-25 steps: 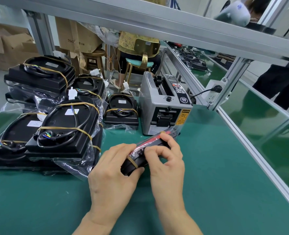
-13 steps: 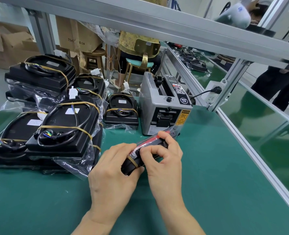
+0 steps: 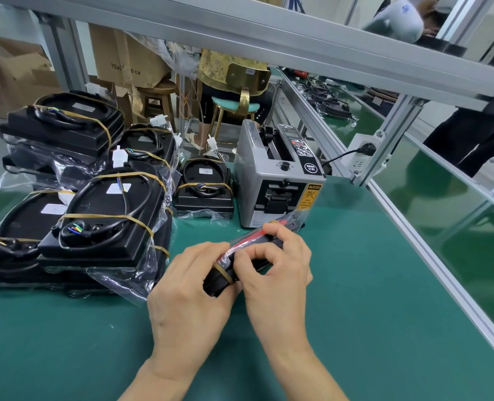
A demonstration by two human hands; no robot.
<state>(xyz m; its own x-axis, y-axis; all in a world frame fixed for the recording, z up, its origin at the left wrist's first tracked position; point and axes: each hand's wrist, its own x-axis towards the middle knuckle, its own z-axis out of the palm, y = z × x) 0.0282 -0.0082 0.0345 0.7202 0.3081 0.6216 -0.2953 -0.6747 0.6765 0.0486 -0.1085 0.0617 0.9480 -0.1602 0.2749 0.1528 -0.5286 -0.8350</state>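
Observation:
Both hands hold one black unit on edge just above the green bench mat. The unit is wrapped in a clear bag, shows a red strip along its top and has a tan rubber band around its near end. My left hand grips the near end from the left. My right hand grips the middle, fingers curled over the top and thumb near the rubber band. The unit's far end points at the tape dispenser.
A grey tape dispenser stands just behind the hands. Stacks of several bagged, rubber-banded black units fill the left of the mat, with one more unit beside the dispenser. An aluminium frame rail runs along the right.
My right thumb and fingers have shifted slightly along the unit toward the rubber band. The unit and my left hand have barely moved.

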